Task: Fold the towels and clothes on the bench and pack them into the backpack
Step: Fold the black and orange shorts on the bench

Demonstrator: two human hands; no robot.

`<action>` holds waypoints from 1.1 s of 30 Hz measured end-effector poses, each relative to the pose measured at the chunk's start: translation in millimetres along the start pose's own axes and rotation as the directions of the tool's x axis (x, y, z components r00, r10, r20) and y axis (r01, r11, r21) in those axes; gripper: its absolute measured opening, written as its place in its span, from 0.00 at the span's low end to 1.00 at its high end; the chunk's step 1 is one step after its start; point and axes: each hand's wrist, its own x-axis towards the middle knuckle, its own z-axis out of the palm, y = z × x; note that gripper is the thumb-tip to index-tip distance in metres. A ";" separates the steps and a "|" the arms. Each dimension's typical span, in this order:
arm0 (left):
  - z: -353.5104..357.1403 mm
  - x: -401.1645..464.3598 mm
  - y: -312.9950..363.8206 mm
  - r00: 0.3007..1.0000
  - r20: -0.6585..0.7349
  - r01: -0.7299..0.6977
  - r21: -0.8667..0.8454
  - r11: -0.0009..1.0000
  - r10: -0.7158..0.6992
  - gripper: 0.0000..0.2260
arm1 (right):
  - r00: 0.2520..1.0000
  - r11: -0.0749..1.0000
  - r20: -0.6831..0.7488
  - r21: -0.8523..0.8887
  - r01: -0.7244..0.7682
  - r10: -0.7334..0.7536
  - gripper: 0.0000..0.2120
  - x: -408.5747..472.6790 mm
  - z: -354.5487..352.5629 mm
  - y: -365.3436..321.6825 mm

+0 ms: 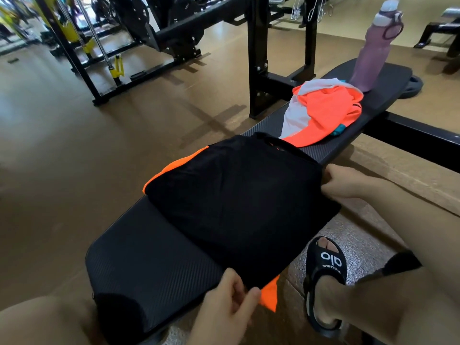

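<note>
I have my left hand (230, 298) and right hand (341, 181) pinching opposite corners of the black shirt (239, 195), keeping it taut on the desk (149, 257) for folding.

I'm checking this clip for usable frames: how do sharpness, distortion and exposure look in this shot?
Head view: the left hand is softened by motion blur, while the right hand looks sharper. The wide-angle lens bends the bench and tilts the water bottle. The black shirt is so dark that its folds barely show. The orange garment is bright but readable. Far gym machines are blurry.
</note>
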 end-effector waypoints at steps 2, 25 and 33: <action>-23.3 8.2 4.2 0.984 -0.101 -0.126 0.182 0.975 0.146 0.12 | 1.000 0.993 0.009 0.114 0.010 -0.011 0.17 1.7 -0.1 -10.6; -7.2 43.8 -16.2 0.864 0.191 -0.440 0.736 0.514 0.466 0.39 | 0.938 0.649 0.332 0.737 -0.191 -0.100 0.13 -8.5 -4.8 -1.3; -22.7 19.8 -27.4 0.855 0.198 -0.500 0.558 0.662 0.479 0.32 | 0.943 0.660 0.300 0.739 -0.134 -0.144 0.10 -10.7 -12.7 12.3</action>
